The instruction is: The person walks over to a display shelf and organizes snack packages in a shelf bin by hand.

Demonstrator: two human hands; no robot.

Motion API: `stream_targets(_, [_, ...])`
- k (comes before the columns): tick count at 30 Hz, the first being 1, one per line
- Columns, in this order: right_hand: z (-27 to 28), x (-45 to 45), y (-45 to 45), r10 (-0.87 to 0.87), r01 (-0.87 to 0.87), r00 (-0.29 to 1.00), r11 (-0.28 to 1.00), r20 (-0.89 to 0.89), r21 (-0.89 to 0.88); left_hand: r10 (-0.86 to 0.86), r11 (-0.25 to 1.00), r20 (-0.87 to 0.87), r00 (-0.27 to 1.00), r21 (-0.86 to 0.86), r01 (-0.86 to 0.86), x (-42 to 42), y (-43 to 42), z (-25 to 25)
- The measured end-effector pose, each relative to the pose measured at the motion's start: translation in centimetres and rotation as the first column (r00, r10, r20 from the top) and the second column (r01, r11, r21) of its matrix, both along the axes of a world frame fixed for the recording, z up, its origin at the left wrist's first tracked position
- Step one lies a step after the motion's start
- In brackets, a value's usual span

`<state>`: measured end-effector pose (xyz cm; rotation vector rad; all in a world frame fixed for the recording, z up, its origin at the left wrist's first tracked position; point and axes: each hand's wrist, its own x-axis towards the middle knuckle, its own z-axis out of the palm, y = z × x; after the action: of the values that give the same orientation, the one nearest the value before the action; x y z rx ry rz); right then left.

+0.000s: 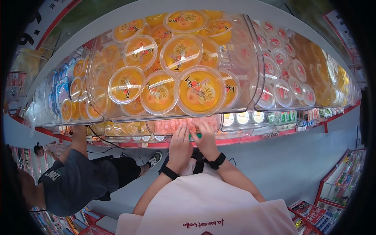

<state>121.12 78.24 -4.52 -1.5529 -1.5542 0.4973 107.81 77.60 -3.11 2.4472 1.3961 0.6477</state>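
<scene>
My left hand (180, 144) and my right hand (205, 138) are close together at a lower shelf, each with a dark band on the wrist. Both reach over a bin of pink packs (166, 126), fingertips at the packs. The left fingers are stretched forward, side by side. My right thumb stands apart from its fingers. A small green patch (192, 136) shows between the hands; what it belongs to is unclear. Above them, a clear bin (156, 116) holds stacked round cups of orange fruit jelly (201, 91).
Cups with pink-red labels (282, 92) fill a bin on the right. Blue packs (58, 94) stand at the far left. At left, another person in a dark shirt (78, 182) reaches toward the shelf. A black cable (105, 140) hangs near them. A red-edged shelf rim (250, 143) runs across.
</scene>
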Motion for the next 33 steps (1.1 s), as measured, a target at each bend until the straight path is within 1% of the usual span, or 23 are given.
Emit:
stream_targets(2, [-0.2, -0.1, 0.0, 0.008, -0.008, 1.000, 1.000, 0.013, -0.013, 0.004, 1.000, -0.006, 1.000, -0.001, -0.004, 0.0, 0.0, -0.2])
stream_targets(3, [-0.2, -0.1, 0.0, -0.010, 0.010, 0.998, 1.000, 0.055, 0.003, 0.005, 1.000, -0.006, 1.000, -0.002, -0.005, 0.0, 0.0, -0.4])
stream_targets(4, [-0.2, -0.3, 0.0, -0.026, 0.024, 0.995, 0.999, 0.097, 0.021, -0.011, 0.999, -0.001, 1.000, -0.040, 0.011, 0.0, 0.0, -0.6])
stream_targets(5, [-0.2, -0.3, 0.0, -0.023, 0.021, 0.995, 1.000, 0.097, 0.021, -0.027, 0.997, 0.003, 1.000, -0.079, 0.028, 0.0, 0.0, -0.8])
stream_targets(6, [-0.1, -0.3, 0.1, -0.028, 0.022, 0.992, 0.999, 0.125, 0.050, -0.025, 0.997, 0.004, 1.000, -0.077, 0.025, 0.1, 0.1, -0.6])
stream_targets(8, [0.0, -0.3, 0.4, -0.029, 0.016, 0.987, 0.996, 0.158, 0.086, -0.038, 0.991, 0.112, 0.993, -0.127, 0.053, 0.5, 0.5, -0.2])
stream_targets(9, [0.1, -0.2, 0.4, -0.034, 0.022, 0.988, 0.997, 0.149, 0.078, -0.035, 0.991, 0.117, 0.993, -0.123, 0.049, 0.5, 0.8, -0.1])
stream_targets(11, [0.1, -0.1, 0.4, -0.037, 0.025, 0.988, 0.997, 0.150, 0.079, -0.024, 0.959, 0.259, 0.966, -0.267, 0.095, 0.8, 1.8, 0.1])
stream_targets(12, [-0.2, -0.1, 0.4, -0.057, 0.045, 0.987, 0.995, 0.151, 0.084, -0.022, 0.961, 0.267, 0.964, -0.260, 0.094, 1.0, 1.9, -0.1])
stream_targets(13, [-0.4, -0.1, 0.4, -0.075, 0.062, 0.985, 0.994, 0.153, 0.087, -0.023, 0.976, 0.242, 0.970, -0.205, 0.074, 1.2, 1.7, -0.7])
stream_targets(14, [-0.5, 0.0, 0.4, -0.067, 0.053, 0.985, 0.994, 0.160, 0.092, -0.019, 0.987, 0.217, 0.976, -0.149, 0.052, 1.4, 1.6, -1.1])
stream_targets(15, [-0.6, 0.0, 0.4, -0.062, 0.047, 0.982, 0.995, 0.181, 0.088, -0.010, 0.988, 0.224, 0.975, -0.147, 0.044, 1.6, 1.4, -1.2])
stream_targets(17, [-0.8, -0.1, 0.2, -0.053, 0.038, 0.978, 0.996, 0.200, 0.079, -0.040, 0.997, 0.173, 0.984, -0.058, 0.050, 1.7, 1.0, -1.5])
stream_targets(19, [-0.6, -0.3, 0.0, -0.133, 0.107, 0.964, 0.987, 0.230, 0.121, -0.045, 0.994, 0.187, 0.981, -0.085, 0.062, 1.6, 0.8, -1.3])
stream_targets(22, [1.2, -0.1, 0.0, -0.173, 0.150, 0.957, 0.982, 0.234, 0.112, -0.039, 0.994, 0.201, 0.979, -0.094, 0.059, 1.9, 0.7, -0.5])
stream_targets(26, [-0.3, 0.4, -0.1, -0.133, 0.107, 0.948, 0.989, 0.288, 0.105, -0.013, 0.994, 0.185, 0.983, -0.107, 0.033, 1.8, 0.8, 0.0])
stream_targets(27, [-0.4, 0.4, -0.2, -0.135, 0.100, 0.946, 0.986, 0.294, 0.130, -0.012, 0.994, 0.188, 0.982, -0.105, 0.032, 1.7, 0.8, 0.0])
stream_targets(29, [-0.6, 0.6, -0.1, -0.136, 0.090, 0.943, 0.983, 0.303, 0.161, -0.022, 0.995, 0.179, 0.984, -0.093, 0.039, 1.4, 1.0, -0.1])
stream_targets(33, [-0.8, 0.7, -0.2, -0.120, 0.084, 0.949, 0.988, 0.292, 0.133, -0.057, 0.994, 0.213, 0.975, -0.080, 0.076, 0.9, 0.7, -0.2])
